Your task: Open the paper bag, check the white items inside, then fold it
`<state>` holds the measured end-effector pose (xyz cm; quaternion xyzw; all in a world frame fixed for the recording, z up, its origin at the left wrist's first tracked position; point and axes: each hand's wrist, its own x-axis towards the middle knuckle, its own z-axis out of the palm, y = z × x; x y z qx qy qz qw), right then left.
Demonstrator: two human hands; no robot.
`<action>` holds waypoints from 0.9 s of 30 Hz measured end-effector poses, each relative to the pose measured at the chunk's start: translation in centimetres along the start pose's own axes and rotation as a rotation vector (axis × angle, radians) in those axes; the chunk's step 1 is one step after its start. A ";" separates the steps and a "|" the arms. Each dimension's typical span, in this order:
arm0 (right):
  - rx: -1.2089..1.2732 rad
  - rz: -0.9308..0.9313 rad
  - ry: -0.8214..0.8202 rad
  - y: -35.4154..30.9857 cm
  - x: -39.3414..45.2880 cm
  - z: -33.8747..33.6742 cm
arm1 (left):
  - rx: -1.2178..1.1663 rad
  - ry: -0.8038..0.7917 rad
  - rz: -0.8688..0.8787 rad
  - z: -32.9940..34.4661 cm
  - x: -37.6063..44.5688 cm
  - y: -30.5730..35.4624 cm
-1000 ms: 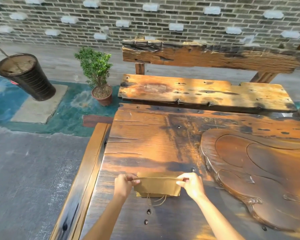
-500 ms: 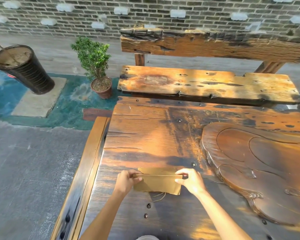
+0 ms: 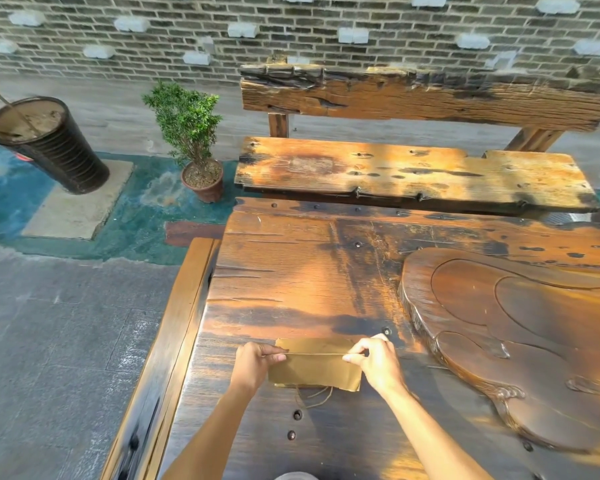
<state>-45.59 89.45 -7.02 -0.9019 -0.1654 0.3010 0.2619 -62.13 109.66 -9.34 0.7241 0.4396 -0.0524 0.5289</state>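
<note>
The paper bag sits a little lower than before, flat on the surface; left hand and right hand each grip its folded edge, seemingly pinching.

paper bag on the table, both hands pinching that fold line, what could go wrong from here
1. The left hand and right hand pinch only the ends of the crease, so the middle of the paper bag may bow and fold crooked.
2. The string handle trails loose at the near edge and could get trapped in the next fold.
3. No white items show; if any are inside, pressing flat could crush them.
</note>
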 end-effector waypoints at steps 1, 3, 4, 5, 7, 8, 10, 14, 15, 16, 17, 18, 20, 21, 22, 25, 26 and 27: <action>-0.012 -0.001 -0.002 -0.1 0.1 -0.2 | 0.005 0.006 0.004 0.0 0.1 0.0; -0.041 -0.029 -0.013 0.0 0.2 -0.4 | 0.034 0.016 0.019 0.0 0.3 -0.2; -0.049 -0.040 -0.016 0.1 0.3 -0.4 | 0.045 0.018 0.027 0.1 0.3 -0.3; -0.051 -0.047 -0.016 0.1 0.3 -0.4 | 0.050 0.020 0.030 0.0 0.2 -0.3; -0.037 -0.038 0.000 0.2 0.3 -0.3 | 0.046 0.012 0.020 -0.1 0.2 -0.4; -0.020 -0.018 0.009 0.3 0.3 -0.3 | 0.044 0.006 0.018 -0.1 0.2 -0.4; 0.023 0.013 0.023 0.6 0.1 -0.2 | 0.058 -0.007 0.022 -0.3 -0.1 -0.5; 0.115 -0.027 0.039 1.1 -0.6 -0.6 | 0.088 0.038 0.049 -0.4 -0.2 -0.9; 0.112 -0.038 0.029 1.2 -0.8 -0.8 | 0.090 0.036 0.053 -0.4 -0.2 -1.0; 0.105 -0.035 0.014 1.2 -1.0 -1.0 | 0.093 0.030 0.054 -0.5 -0.3 -1.0; 0.095 -0.028 -0.002 1.2 -1.2 -1.2 | 0.101 0.022 0.051 -0.5 -0.5 -0.8; 0.089 -0.026 -0.014 1.4 -1.2 -1.3 | 0.106 0.022 0.054 -0.6 -0.6 -0.8; 0.091 -0.035 -0.029 1.7 -1.3 -1.3 | 0.102 0.042 0.076 -0.5 -1.1 -0.7; 0.092 -0.035 -0.036 1.7 -1.4 -1.4 | 0.102 0.061 0.085 -0.5 -1.5 -0.6; 0.095 -0.039 -0.050 1.7 -1.4 -1.5 | 0.102 0.078 0.101 -0.4 -1.8 -0.6; 0.090 -0.033 -0.043 1.5 -1.4 -1.7 | 0.141 0.123 0.145 -0.4 -2.7 -0.5; 0.086 -0.044 -0.025 1.5 -1.5 -1.7 | 0.154 0.146 0.176 -0.3 -2.8 -0.5; 0.091 -0.077 0.006 1.4 -1.4 -1.6 | 0.163 0.173 0.216 -0.2 -2.9 -0.3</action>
